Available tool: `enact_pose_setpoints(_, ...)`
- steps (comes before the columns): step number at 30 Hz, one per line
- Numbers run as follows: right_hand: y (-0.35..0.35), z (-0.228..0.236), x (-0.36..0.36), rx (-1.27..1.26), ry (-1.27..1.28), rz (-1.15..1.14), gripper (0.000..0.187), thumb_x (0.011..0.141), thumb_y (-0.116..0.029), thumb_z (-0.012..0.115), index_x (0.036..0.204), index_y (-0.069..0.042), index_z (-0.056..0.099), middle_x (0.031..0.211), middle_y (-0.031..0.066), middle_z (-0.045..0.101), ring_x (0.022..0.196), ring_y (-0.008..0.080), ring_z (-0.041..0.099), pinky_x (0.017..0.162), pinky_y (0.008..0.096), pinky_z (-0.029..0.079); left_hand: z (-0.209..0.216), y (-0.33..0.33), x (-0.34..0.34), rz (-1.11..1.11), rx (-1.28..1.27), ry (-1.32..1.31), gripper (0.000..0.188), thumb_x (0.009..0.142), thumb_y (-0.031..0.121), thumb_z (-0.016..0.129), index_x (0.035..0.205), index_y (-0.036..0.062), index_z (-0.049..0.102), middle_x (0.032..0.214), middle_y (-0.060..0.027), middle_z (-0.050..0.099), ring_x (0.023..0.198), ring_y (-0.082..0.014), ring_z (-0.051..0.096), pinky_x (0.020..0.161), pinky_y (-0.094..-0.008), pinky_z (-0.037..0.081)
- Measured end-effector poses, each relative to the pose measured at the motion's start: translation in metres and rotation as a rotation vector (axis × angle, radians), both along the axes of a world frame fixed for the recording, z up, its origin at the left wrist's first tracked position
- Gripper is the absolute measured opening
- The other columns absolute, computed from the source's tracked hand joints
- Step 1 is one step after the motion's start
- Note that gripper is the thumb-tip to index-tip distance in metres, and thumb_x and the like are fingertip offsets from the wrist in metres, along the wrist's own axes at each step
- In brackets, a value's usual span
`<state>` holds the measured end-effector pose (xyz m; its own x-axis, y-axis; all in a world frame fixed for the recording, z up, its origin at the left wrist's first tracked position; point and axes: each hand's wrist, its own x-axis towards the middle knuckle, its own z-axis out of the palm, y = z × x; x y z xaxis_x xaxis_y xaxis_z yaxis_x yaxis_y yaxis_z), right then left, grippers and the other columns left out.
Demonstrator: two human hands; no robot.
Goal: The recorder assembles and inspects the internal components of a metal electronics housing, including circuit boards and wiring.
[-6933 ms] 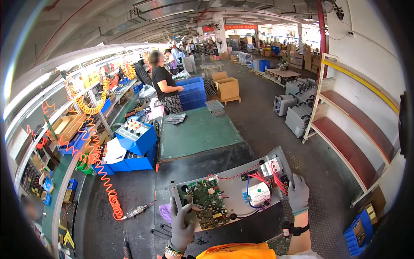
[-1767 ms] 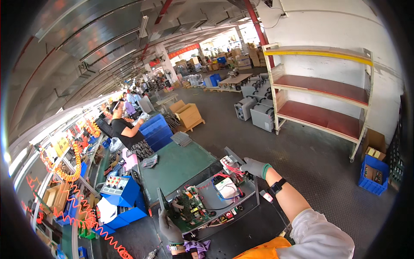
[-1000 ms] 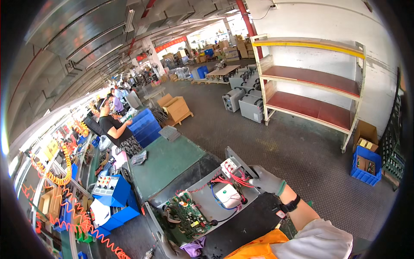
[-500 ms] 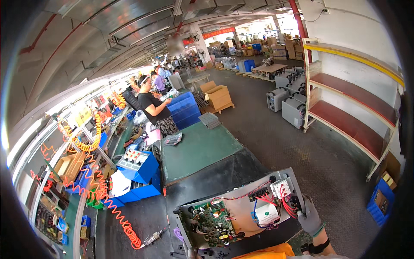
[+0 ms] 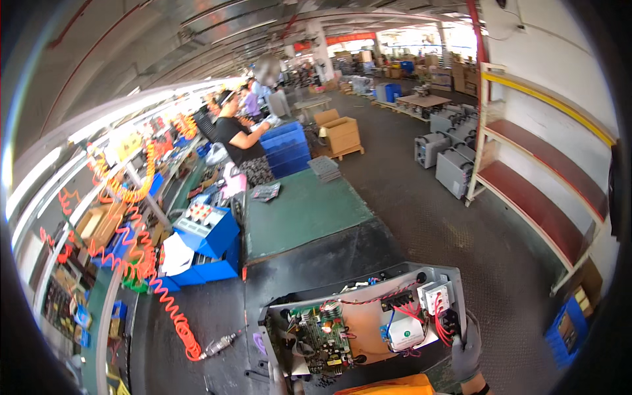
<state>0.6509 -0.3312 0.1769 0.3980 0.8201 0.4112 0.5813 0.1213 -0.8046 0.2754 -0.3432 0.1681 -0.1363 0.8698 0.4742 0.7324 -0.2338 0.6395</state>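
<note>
An open grey metal chassis (image 5: pixel 395 286) lies at the near edge of the black bench, its inside facing up. In its left half is a green circuit board (image 5: pixel 321 334); towards the right are a white box-shaped module (image 5: pixel 405 334) and a pale finned block (image 5: pixel 434 296) with red wires. My right hand (image 5: pixel 467 355), in a grey glove, grips the chassis's right end, thumb inside the wall. At the left end my gloved left hand (image 5: pixel 279 380) holds the near corner, partly cut off by the lower picture edge. Orange cloth (image 5: pixel 388 385) shows just below the chassis.
A power screwdriver (image 5: pixel 218 345) on an orange coiled hose (image 5: pixel 187 334) lies left of the chassis. Blue bins (image 5: pixel 217 268) stand behind it, beside the green bench mat (image 5: pixel 309 214). Another person (image 5: pixel 237 135) stands beyond. A shelf rack (image 5: pixel 526 191) rises at right.
The whole view has shifted and turned slightly. Both hands stay at the chassis ends, and the right hand sits a little lower in the picture.
</note>
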Motion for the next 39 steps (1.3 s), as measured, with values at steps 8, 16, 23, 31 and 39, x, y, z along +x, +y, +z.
enact_pose_setpoints(8, 0.005, -0.009, 0.0, -0.052, -0.182, -0.048, 0.047, 0.088, 0.005, 0.041, 0.135, 0.009, 0.043, 0.138, 0.0229, 0.047, 0.129, 0.0333, 0.046, 0.111, 0.0391, 0.032, 0.048, 0.035, 0.006, 0.021, -0.112, 0.131, 0.06, 0.086, 0.0, 0.058, 0.143, -0.0017, 0.039, 0.118, -0.0248, 0.058, 0.104, -0.0444, 0.056, 0.087, -0.0471, 0.048)
enact_pose_setpoints(16, 0.002, -0.026, 0.011, -0.072, -0.132, -0.094, 0.045, 0.089, 0.003, 0.041, 0.134, 0.009, 0.044, 0.138, 0.0226, 0.048, 0.129, 0.0333, 0.047, 0.11, 0.0387, 0.034, 0.03, 0.033, 0.006, 0.055, -0.009, 0.009, 0.058, 0.087, 0.0, 0.054, 0.143, -0.0021, 0.041, 0.124, -0.0252, 0.055, 0.11, -0.0426, 0.055, 0.095, -0.0448, 0.044)
enact_pose_setpoints(23, 0.0, -0.008, -0.002, -0.092, -0.129, -0.134, 0.045, 0.087, 0.003, 0.04, 0.132, 0.009, 0.047, 0.136, 0.0218, 0.05, 0.125, 0.0333, 0.05, 0.108, 0.0384, 0.036, 0.025, 0.027, 0.005, 0.031, -0.013, 0.057, 0.056, 0.09, 0.004, 0.056, 0.144, -0.0036, 0.04, 0.134, -0.0243, 0.052, 0.115, -0.0408, 0.053, 0.099, -0.0411, 0.043)
enact_pose_setpoints(31, -0.001, -0.018, -0.004, -0.044, -0.089, -0.181, 0.044, 0.085, 0.002, 0.042, 0.128, 0.008, 0.051, 0.133, 0.0214, 0.052, 0.123, 0.0331, 0.052, 0.107, 0.04, 0.038, 0.005, 0.016, 0.001, 0.058, -0.077, -0.102, 0.057, 0.091, 0.004, 0.061, 0.142, -0.0077, 0.038, 0.139, -0.0252, 0.048, 0.128, -0.0384, 0.048, 0.107, -0.0399, 0.038)
enact_pose_setpoints(39, -0.004, -0.018, -0.006, -0.049, -0.159, -0.236, 0.039, 0.091, -0.008, 0.043, 0.126, 0.007, 0.054, 0.129, 0.0209, 0.055, 0.119, 0.0333, 0.054, 0.104, 0.0404, 0.041, 0.003, 0.013, 0.0, 0.061, -0.02, -0.013, 0.056, 0.091, 0.006, 0.062, 0.141, -0.0082, 0.04, 0.136, -0.0258, 0.05, 0.126, -0.038, 0.049, 0.106, -0.0399, 0.039)
